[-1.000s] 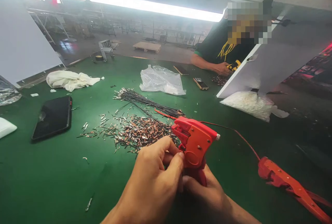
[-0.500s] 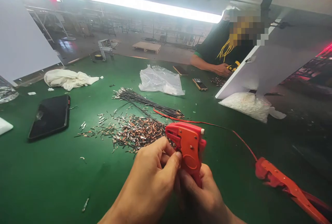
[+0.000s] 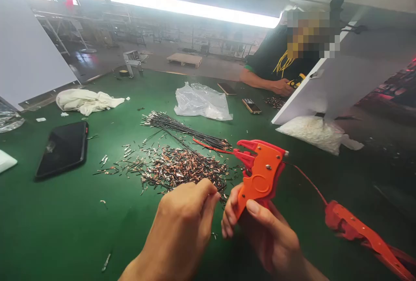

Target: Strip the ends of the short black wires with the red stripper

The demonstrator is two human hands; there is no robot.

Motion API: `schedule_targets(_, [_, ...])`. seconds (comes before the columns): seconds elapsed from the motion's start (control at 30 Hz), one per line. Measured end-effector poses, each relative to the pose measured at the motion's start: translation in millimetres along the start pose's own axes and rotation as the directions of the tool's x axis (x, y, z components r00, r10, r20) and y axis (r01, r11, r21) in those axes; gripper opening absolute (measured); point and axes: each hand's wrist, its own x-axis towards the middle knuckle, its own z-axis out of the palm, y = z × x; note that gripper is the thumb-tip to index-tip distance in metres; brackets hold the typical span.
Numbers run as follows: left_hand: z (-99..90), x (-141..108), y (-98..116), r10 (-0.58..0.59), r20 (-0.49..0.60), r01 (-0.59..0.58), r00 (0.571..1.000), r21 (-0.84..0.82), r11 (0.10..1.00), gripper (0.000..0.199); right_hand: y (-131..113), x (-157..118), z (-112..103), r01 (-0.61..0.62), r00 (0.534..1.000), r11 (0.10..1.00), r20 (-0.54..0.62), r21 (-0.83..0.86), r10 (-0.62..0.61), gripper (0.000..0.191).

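My right hand point(image 3: 269, 233) is wrapped around the handles of an orange-and-red wire stripper point(image 3: 261, 170), whose jaws stand apart and point left. To its left, my left hand point(image 3: 185, 224) is closed, thumb pressed to forefinger; whatever it may hold is too small to make out. Just beyond both hands lies a heap of short black wire offcuts point(image 3: 185, 166) with copper and silvery ends. Behind the heap, a bundle of long black wires point(image 3: 188, 129) lies slantwise across the green table point(image 3: 58, 224).
A second wire stripper point(image 3: 364, 231) lies at the right, near a thin red cord point(image 3: 308, 177). Around the table are a black phone point(image 3: 63, 148), a white cloth point(image 3: 86, 101), a clear plastic bag point(image 3: 203, 101) and a bag of white bits point(image 3: 312, 131). A co-worker's hand point(image 3: 282, 86) shows beyond.
The wire stripper in my right hand has moved right and tilted, and its jaws now show apart. My left hand has drawn slightly left and down, away from the tool.
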Motion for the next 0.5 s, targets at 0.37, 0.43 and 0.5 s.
schedule_targets(0.37, [0.3, 12, -16, -0.072, 0.283, -0.013, 0.956, 0.287, 0.958, 0.040, -7, 4, -14, 0.147, 0.989, 0.967, 0.004, -0.208, -0.149, 0.018])
schedule_targets(0.43, [-5.0, 16, -14, -0.071, 0.266, -0.017, 0.961, 0.314, 0.949, 0.038, -7, 4, -15, 0.166, 0.985, 0.959, -0.014, -0.230, -0.173, 0.017])
schedule_targets(0.5, [-11.2, 23, -11, -0.079, 0.212, -0.006, 0.974, 0.372, 0.928, 0.027, -8, 6, -15, 0.170, 0.983, 0.953, -0.027, -0.252, -0.183, 0.016])
